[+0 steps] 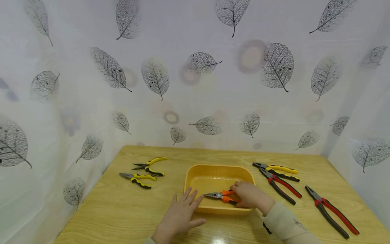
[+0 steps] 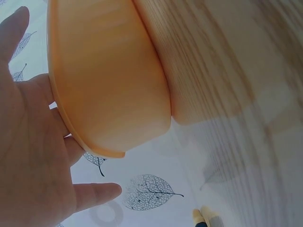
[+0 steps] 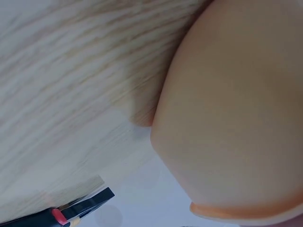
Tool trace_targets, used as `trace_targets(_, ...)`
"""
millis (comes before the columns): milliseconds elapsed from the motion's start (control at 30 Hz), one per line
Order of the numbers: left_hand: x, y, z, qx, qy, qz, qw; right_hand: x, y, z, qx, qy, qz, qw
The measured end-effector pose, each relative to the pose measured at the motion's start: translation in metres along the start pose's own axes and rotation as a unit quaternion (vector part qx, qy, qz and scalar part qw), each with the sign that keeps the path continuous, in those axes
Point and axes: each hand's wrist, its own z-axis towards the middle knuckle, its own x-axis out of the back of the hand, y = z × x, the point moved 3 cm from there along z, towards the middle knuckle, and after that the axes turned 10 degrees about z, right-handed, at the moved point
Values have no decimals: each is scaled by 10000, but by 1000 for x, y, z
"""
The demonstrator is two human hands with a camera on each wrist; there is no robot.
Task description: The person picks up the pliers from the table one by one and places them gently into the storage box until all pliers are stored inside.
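Note:
Orange-and-black-handled long-nose pliers (image 1: 218, 195) lie within the yellow plastic tub (image 1: 219, 211) in the head view, jaws pointing left. My right hand (image 1: 248, 195) reaches over the tub's right side and grips their handle ends, its fingers partly covering them. Spread and fairly straight, my left hand (image 1: 179, 215) rests at the tub's left front rim. The left wrist view shows that palm (image 2: 33, 156) with fingers behind the rim, beside the tub's outer wall (image 2: 104, 80). In the right wrist view, the tub wall (image 3: 232, 109) hides the right hand's grip.
Two yellow-and-black pliers (image 1: 141, 177) (image 1: 152, 166) lie left of the tub on the wooden table (image 1: 100, 210). To the right are yellow-handled pliers (image 1: 281, 168) overlapped by red-handled pliers (image 1: 284, 186), and another red-handled pair (image 1: 332, 211). A dark handle tip (image 1: 266, 228) shows by the right sleeve.

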Motion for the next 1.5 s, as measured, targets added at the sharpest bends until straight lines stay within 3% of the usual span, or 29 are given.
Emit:
trace_targets(767,1,-1,0,24,-104,-19,9999,-3,-6,5,461,161,-52,9988)
trace_targets(1500,3,1,0,8,-107,-23,9999,-2,-6,2,273,155,-31,9995)
